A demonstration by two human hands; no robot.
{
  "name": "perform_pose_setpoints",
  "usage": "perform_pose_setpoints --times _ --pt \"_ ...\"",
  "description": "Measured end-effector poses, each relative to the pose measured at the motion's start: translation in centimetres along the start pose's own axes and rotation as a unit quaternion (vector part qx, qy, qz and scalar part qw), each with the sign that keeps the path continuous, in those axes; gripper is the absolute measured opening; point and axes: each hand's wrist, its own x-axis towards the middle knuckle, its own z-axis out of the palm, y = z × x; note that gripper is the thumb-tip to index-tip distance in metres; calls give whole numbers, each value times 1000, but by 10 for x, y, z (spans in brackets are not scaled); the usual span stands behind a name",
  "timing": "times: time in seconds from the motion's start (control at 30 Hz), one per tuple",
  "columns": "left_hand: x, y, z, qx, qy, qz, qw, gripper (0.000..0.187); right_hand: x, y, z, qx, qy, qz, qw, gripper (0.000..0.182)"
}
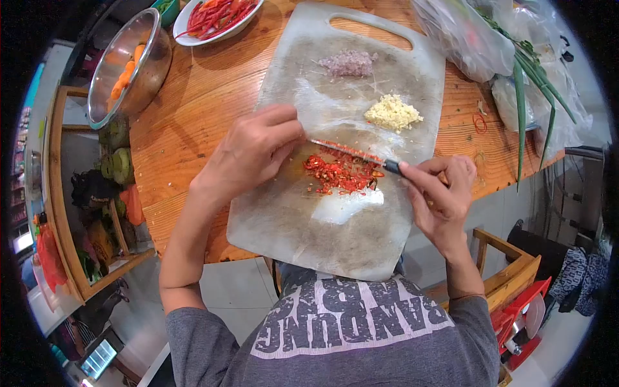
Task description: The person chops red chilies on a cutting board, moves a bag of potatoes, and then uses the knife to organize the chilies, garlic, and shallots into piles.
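A knife (pixel 348 150) lies across the middle of the white cutting board (pixel 309 235), its blade flecked with red bits. My right hand (pixel 445 197) is closed round its black handle. At the other end, the fingers of my left hand (pixel 255 148) pinch the blade's tip. Just below the blade is a pile of chopped red chili (pixel 338 174). Farther up the board sit a heap of minced pale-yellow pieces (pixel 393 113) and a smaller heap of minced purplish pieces (pixel 349 63).
On the wooden table (pixel 187 129), a metal bowl (pixel 145 84) with orange pieces stands at the left edge, beside a white bowl (pixel 242 26) of red chilies. Plastic bags (pixel 464 39) and green stalks (pixel 541 77) lie at the right. A wooden stool (pixel 509 274) stands below right.
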Motion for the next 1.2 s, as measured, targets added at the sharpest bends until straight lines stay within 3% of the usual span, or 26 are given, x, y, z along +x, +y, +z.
perform_pose_setpoints --times 0.2,0.43,1.2 --pt "-7 9 0 6 -12 -6 1000 15 -6 -10 -13 -53 37 -42 997 38" --pt "-4 5 2 9 -24 11 1000 16 -9 -18 -14 -72 -6 -48 996 44" --pt "-1 6 -2 4 -27 24 999 13 5 -22 -29 -21 -40 -6 999 36"
